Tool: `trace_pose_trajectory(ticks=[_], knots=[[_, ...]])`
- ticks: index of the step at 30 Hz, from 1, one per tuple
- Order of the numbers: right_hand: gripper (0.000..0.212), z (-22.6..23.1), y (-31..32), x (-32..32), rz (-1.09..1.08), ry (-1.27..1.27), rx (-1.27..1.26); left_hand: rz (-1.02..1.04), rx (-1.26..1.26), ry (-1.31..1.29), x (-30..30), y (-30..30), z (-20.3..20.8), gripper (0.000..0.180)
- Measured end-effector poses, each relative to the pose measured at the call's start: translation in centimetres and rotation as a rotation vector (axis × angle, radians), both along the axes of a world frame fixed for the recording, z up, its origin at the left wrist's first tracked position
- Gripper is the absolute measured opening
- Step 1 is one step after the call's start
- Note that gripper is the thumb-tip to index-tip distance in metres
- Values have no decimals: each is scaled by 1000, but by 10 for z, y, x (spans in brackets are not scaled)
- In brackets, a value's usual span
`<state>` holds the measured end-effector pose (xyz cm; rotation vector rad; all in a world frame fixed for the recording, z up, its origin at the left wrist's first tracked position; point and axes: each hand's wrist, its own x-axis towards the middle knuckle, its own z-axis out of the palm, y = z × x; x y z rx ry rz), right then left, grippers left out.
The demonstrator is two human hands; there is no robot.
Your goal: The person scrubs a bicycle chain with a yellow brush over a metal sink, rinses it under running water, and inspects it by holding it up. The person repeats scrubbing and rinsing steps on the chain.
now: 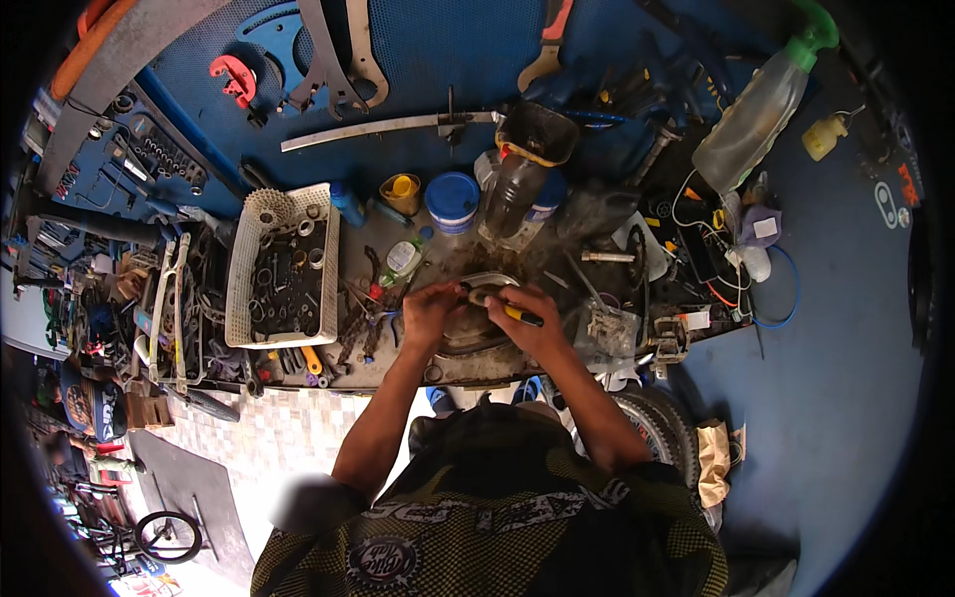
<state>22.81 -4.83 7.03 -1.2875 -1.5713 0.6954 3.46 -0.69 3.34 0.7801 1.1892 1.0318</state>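
Note:
Over the workbench, my left hand point(430, 310) is closed in a pinch, its fingertips at a small part with a dark and a reddish bit that I cannot make out. Close on its right, my right hand point(535, 320) is wrapped round a hand tool with a yellow and black handle point(522, 316). The tool's working end points toward the left fingertips; its kind is hidden by the fingers. Beneath both hands lies a round, grimy metal dish point(463, 348), partly covered by them.
A white plastic basket point(234, 298) of small metal parts stands left on the bench. Behind are a blue-lidded tub point(452, 202), a yellow cup point(401, 193) and a small green-capped bottle point(402, 261). A spray bottle point(751, 124) hangs far right; a clear plastic bag point(609, 333) lies right.

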Motion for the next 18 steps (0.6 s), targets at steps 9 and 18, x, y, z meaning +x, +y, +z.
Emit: trace_pose_trajectory(ticks=[9,18], knots=[[16,6,3,7,147,-55,42,-34,34,89,-8,1,-7,22],[16,6,5,13,302,10,90,-197,110,296,-23,7,-27,20]])
